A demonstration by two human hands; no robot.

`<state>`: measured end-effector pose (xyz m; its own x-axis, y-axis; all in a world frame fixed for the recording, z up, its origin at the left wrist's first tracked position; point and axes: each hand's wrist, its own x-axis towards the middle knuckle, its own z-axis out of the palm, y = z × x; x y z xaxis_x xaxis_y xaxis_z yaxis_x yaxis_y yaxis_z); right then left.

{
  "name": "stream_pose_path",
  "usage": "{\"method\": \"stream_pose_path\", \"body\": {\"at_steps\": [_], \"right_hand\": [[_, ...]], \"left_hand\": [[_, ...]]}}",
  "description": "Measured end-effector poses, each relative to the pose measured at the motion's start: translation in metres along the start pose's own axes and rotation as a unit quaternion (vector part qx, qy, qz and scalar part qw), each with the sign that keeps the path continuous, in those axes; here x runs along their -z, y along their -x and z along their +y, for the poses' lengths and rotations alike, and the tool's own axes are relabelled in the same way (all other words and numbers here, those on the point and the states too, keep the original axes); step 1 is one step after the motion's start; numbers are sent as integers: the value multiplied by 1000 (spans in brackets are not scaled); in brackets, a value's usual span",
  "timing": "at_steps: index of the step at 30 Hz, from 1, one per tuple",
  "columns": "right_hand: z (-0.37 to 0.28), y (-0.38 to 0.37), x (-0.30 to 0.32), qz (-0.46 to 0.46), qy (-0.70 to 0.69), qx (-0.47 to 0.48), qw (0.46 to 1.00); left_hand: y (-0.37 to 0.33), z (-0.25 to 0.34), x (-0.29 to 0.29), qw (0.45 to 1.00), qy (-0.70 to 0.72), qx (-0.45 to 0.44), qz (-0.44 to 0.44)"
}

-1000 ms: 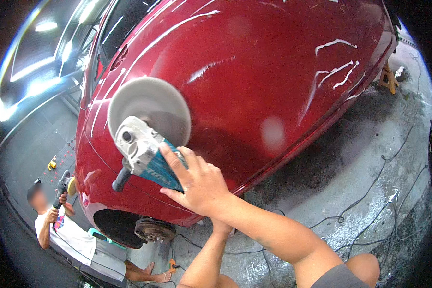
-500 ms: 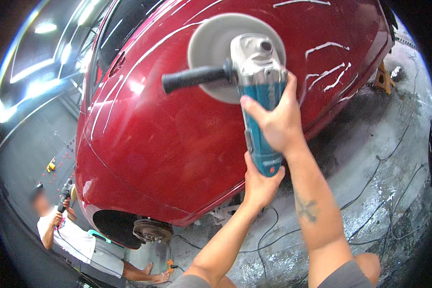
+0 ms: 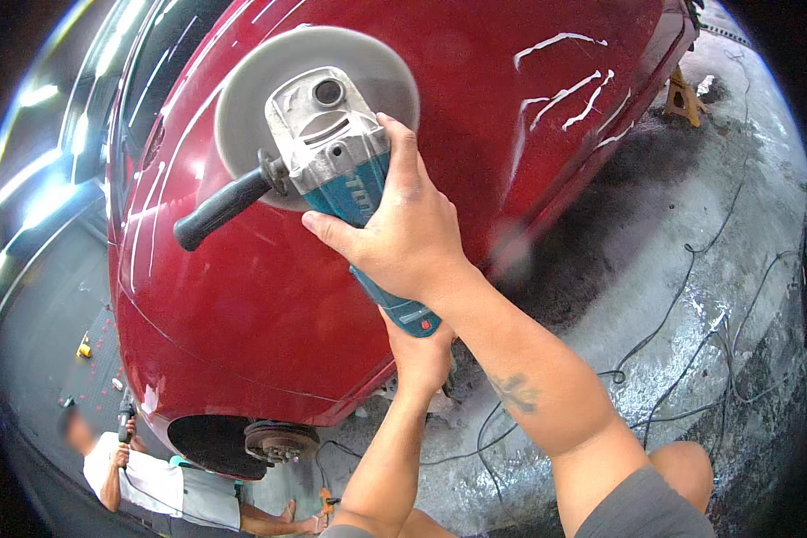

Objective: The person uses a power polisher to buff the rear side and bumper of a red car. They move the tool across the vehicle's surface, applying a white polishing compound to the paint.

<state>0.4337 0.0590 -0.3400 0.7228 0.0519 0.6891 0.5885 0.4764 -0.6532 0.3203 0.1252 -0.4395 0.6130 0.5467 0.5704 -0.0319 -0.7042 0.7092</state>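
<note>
A polisher (image 3: 368,193) with a teal body and a silver head lies against the dark red car panel (image 3: 269,296). Its round whitish pad (image 3: 260,76) looks smeared, as if spinning, and a black side handle (image 3: 220,211) sticks out to the left with no hand on it. My right hand (image 3: 408,224) wraps the tool's body just behind the head, thumb to the left. Lower down, my left hand (image 3: 417,354) grips the rear end from beneath, its fingers partly hidden. White streaks of compound (image 3: 569,90) mark the paint right of the pad.
A co-worker (image 3: 143,471) at the lower left holds another power tool (image 3: 125,421) by the car's end. An exposed wheel hub (image 3: 281,441) shows under the body. Black cords (image 3: 681,381) snake over the wet grey floor (image 3: 637,296). A yellow jack stand (image 3: 683,99) stands far right.
The polisher has swept left over the panel with both my hands, and its head now leans further left. Some white streaks on the upper panel are out of view or covered.
</note>
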Motion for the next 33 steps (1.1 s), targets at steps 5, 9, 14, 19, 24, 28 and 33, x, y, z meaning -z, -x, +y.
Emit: {"method": "stream_pose_path", "body": {"at_steps": [5, 9, 14, 19, 24, 28, 33], "right_hand": [[-5, 8, -12, 11, -6, 14, 1000], [-9, 21, -18, -13, -16, -17, 1000], [-30, 68, -61, -87, -41, 30, 995], [-10, 105, -59, -123, 6, 69, 990], [13, 83, -13, -21, 20, 27, 999], [29, 47, 19, 65, 45, -57, 995], [51, -2, 74, 123, -5, -105, 987]], "left_hand": [[1, -15, 18, 1000, -2, 23, -18], [6, -28, 29, 999, -31, 31, -14], [71, -233, 125, 931, -349, -34, -103], [95, -247, 95, 961, -115, -46, -248], [87, -201, 34, 975, -116, 52, -184], [34, -54, -28, 999, -16, 4, -39], [15, 3, -57, 992, -32, 62, -105]]}}
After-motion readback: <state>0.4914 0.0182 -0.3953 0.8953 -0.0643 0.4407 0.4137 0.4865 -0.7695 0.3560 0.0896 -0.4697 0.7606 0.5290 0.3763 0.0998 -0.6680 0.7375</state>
